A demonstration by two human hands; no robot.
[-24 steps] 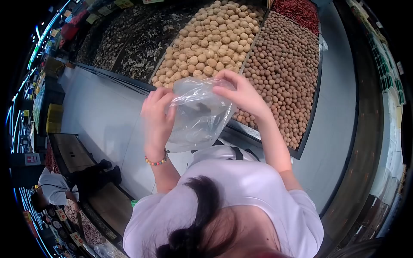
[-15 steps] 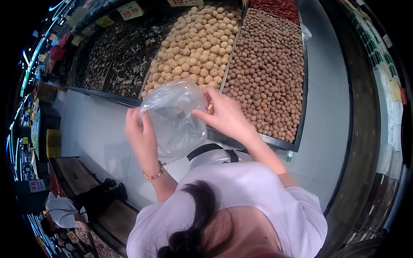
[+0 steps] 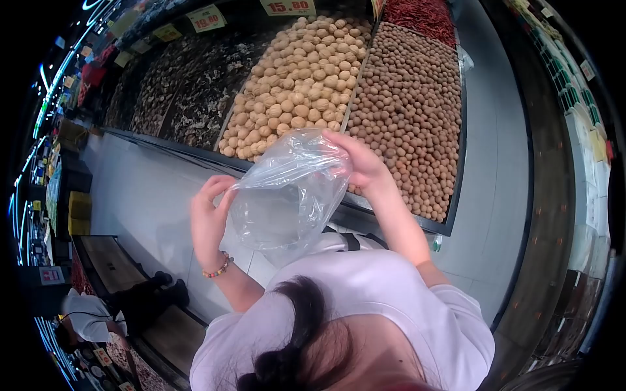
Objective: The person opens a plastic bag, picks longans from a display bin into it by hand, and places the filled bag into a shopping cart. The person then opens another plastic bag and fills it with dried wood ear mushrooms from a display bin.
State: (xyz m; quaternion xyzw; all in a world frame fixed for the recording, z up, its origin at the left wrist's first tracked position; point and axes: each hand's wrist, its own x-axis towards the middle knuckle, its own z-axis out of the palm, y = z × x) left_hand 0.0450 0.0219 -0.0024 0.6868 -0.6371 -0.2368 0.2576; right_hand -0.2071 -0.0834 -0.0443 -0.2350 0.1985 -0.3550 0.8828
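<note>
A thin clear plastic bag [image 3: 266, 218], pinched by the left grip [image 3: 210, 212] and right grip [image 3: 366, 168], should be spread gently.

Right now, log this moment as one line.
left hand: pinches clear bag | right hand: holds same bag | pale nuts: beyond bag

Some fingers of the right hand [image 3: 366, 167] are being blurred behind the creased plastic of the clear bag [image 3: 277, 212], and the near right part of the walnuts [image 3: 303, 85] is being hidden by it. At the far side, the red chillies [image 3: 420, 19] and a price sign [image 3: 289, 6] are being cut off by the top edge. On the left, small goods [image 3: 53, 186] are being shown too tiny to be told apart.
</note>
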